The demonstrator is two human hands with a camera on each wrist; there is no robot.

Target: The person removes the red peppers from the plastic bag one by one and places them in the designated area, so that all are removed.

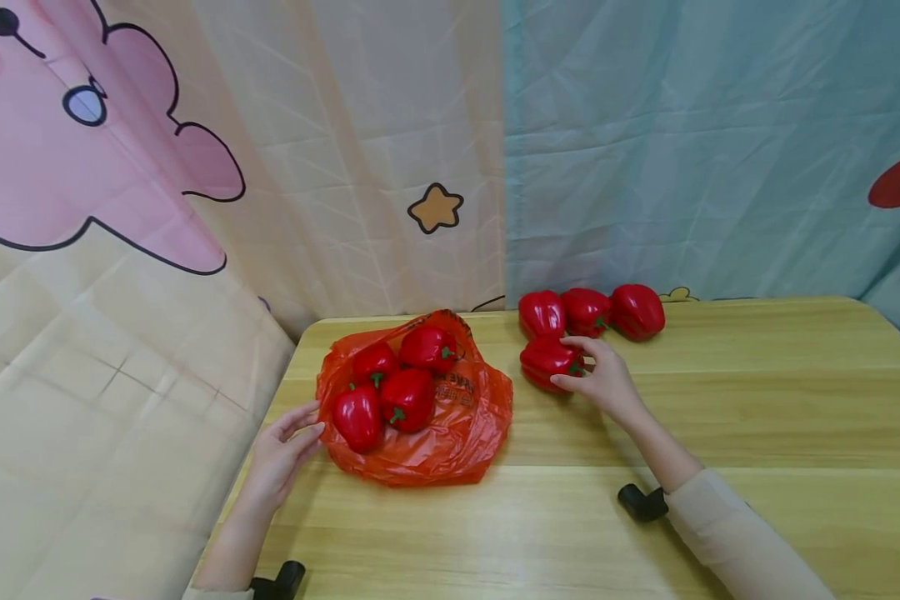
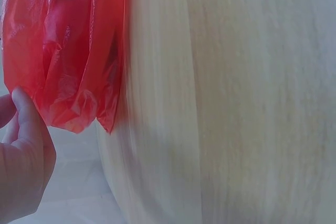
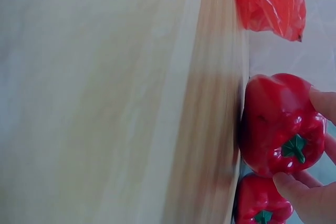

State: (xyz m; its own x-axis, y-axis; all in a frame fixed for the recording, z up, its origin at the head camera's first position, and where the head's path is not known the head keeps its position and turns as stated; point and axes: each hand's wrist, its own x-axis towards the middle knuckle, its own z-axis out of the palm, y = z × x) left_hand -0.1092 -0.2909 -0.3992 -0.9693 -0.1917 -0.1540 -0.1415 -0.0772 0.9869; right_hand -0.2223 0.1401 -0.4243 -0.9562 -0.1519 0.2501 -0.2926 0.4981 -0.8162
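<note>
Clearly, a pepper (image 1: pixel 546 362) lies pinched within right grip (image 1: pixel 606 379); left grip (image 1: pixel 279 454), parted, touches bag (image 1: pixel 450 446).

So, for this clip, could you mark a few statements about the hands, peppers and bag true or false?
1. The right hand grips a pepper. True.
2. The left hand is at the edge of the bag. True.
3. The bag is blue. False: it is red.
4. Ten peppers show in the head view. False: eight do.
5. The stem of the gripped pepper shows in the right wrist view. True.
6. The three ungripped peppers off the bag lie left of it. False: they lie to its right.
</note>
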